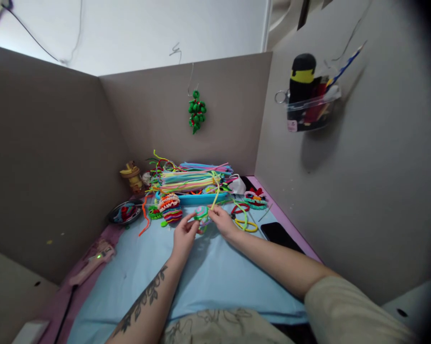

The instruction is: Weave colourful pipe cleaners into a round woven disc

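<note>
Between my hands is a small round coil of pipe cleaners (201, 213) in green, pink and blue. My left hand (186, 231) grips its left and lower edge with thumb and fingers. At its right side my right hand (220, 220) pinches a pale yellow pipe cleaner (215, 193), whose free end stands up toward the bundle behind. Whether that strand is joined to the coil cannot be made out. Left of the coil lies a striped pipe-cleaner piece (170, 209) in orange, cream and red. A light blue cloth (215, 272) spreads under both hands.
A blue tray (190, 198) bears a heap of pipe cleaners (190, 179). Left are a dark bowl (111, 216), a cup (132, 177) and a pink glue gun (93, 263). A black phone (282, 236) lies right. Grey partitions (233, 114) enclose the desk; a clear holder (310, 107) hangs right.
</note>
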Demonstrator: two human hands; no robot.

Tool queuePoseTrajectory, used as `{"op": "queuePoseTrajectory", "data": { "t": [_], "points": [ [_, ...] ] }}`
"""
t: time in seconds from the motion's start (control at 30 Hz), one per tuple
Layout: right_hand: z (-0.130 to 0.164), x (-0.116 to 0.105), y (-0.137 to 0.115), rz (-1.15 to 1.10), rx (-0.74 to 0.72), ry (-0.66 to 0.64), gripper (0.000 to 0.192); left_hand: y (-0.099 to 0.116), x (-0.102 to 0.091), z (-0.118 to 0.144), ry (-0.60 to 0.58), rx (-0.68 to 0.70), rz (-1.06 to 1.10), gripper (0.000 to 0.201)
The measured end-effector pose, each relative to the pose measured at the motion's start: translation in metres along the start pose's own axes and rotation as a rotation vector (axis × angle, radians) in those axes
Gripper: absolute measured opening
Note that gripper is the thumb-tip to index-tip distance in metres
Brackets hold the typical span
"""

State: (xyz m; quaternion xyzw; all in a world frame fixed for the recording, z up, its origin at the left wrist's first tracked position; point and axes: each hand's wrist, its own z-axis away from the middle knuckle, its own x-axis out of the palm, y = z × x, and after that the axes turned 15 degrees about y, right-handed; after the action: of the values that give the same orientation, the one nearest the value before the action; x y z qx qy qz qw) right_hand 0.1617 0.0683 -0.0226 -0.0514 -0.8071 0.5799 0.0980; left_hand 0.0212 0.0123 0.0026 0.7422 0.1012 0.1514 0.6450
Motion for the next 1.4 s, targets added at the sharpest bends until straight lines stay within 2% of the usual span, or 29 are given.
{"op": "queuePoseTrajectory", "data": {
  "t": [0.2, 0.33, 0.43, 0.5, 0.6, 0.63, 0.7, 0.8, 0.87, 0.93, 1.03, 1.13, 1.23, 1.3, 1.4],
  "points": [
    [0.005, 0.0, -0.006, 0.009, -0.006, -0.062, 0.028, -0.003, -0.003, -0.007, 0.01, -0.094, 0.102, 0.054],
    [0.007, 0.0, -0.009, 0.01, -0.016, -0.12, 0.025, -0.004, -0.004, -0.01, 0.074, -0.108, 0.133, 0.055],
    [0.006, 0.001, -0.009, -0.008, 0.036, -0.128, 0.024, -0.004, -0.006, -0.013, 0.121, -0.097, 0.154, 0.058],
    [0.001, 0.0, -0.008, 0.0, 0.104, -0.112, 0.024, -0.004, -0.008, -0.016, 0.156, -0.087, 0.166, 0.059],
    [-0.009, -0.005, -0.007, 0.087, 0.123, 0.032, 0.019, -0.006, -0.012, -0.021, 0.193, -0.096, 0.191, 0.059],
    [-0.013, -0.008, -0.008, 0.133, 0.083, 0.089, 0.018, -0.006, -0.012, -0.022, 0.199, -0.111, 0.206, 0.06],
    [-0.021, -0.016, -0.012, 0.262, -0.07, 0.128, 0.03, -0.006, -0.014, -0.023, 0.197, -0.151, 0.245, 0.06],
    [-0.029, -0.026, -0.022, 0.54, -0.363, 0.026, 0.048, -0.004, -0.014, -0.024, 0.17, -0.229, 0.331, 0.059],
    [-0.033, -0.032, -0.028, 0.696, -0.476, -0.011, 0.044, -0.001, -0.014, -0.023, 0.127, -0.275, 0.388, 0.054],
    [-0.039, -0.037, -0.031, 0.76, -0.52, -0.004, 0.033, 0.001, -0.014, -0.021, 0.075, -0.307, 0.435, 0.049],
    [-0.048, -0.046, -0.033, 0.734, -0.568, 0.052, 0.026, 0.003, -0.014, -0.02, 0.05, -0.32, 0.464, 0.045],
    [-0.059, -0.055, -0.033, 0.667, -0.603, 0.141, 0.025, 0.002, -0.015, -0.022, 0.091, -0.321, 0.472, 0.045],
    [-0.066, -0.06, -0.037, 0.582, -0.603, 0.169, 0.023, -0.001, -0.017, -0.025, 0.152, -0.335, 0.448, 0.047],
    [-0.066, -0.059, -0.042, 0.499, -0.549, 0.143, 0.021, -0.003, -0.017, -0.027, 0.182, -0.344, 0.411, 0.049],
    [-0.057, -0.052, -0.052, 0.308, -0.346, 0.06, 0.014, -0.005, -0.017, -0.027, 0.186, -0.355, 0.386, 0.05]
  ]
}}
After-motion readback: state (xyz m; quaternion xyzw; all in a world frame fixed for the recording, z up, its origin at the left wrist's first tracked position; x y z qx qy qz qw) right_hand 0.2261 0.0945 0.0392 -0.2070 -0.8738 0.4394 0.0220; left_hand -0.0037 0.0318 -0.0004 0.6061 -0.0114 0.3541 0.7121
